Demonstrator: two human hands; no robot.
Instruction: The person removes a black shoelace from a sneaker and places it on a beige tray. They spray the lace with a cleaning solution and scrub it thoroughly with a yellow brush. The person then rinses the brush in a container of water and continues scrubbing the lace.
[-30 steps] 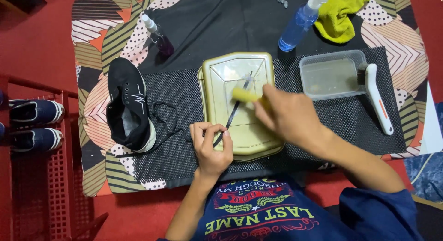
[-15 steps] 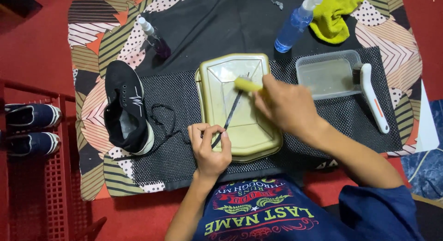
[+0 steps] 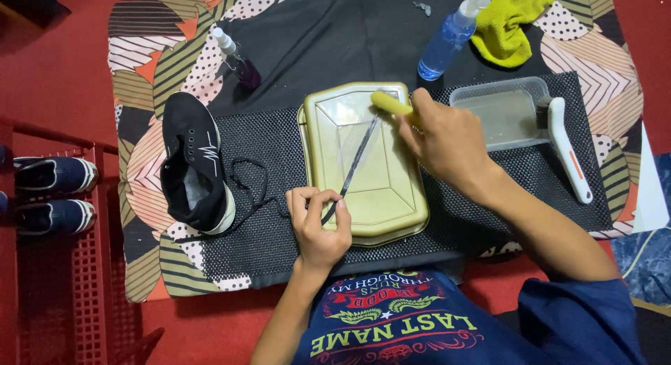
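Head view:

- Your left hand (image 3: 318, 225) has its fingers pinched together on the near end of the black shoelace (image 3: 353, 166), which keeps the lace drawn straight and taut over the gold tray (image 3: 391, 211), so its length lies flat for the brush to work on.
- Your right hand (image 3: 440, 138) is closed around the yellow-handled brush (image 3: 391, 103), the handle's end poking out past your knuckles; the brush meets the lace's far end, up and away from your left hand (the bristles themselves are hidden, so I cannot tell how hard they press).
- The tray sits under both hands, on the dotted black mat (image 3: 265, 232), where it can catch whatever comes off the lace.
- Left of your left hand lies the black sneaker (image 3: 192, 162) on its side, with a second loose lace (image 3: 251, 187) curled beside it.
- Just beyond your right hand stands the clear tub (image 3: 503, 113), and past it, to the right, the white scrub brush (image 3: 570, 152), both within easy reach.
- Farther out from your right hand are the blue spray bottle (image 3: 447, 40) and yellow cloth (image 3: 514, 19); a small purple bottle (image 3: 237, 61) stands far off your left.
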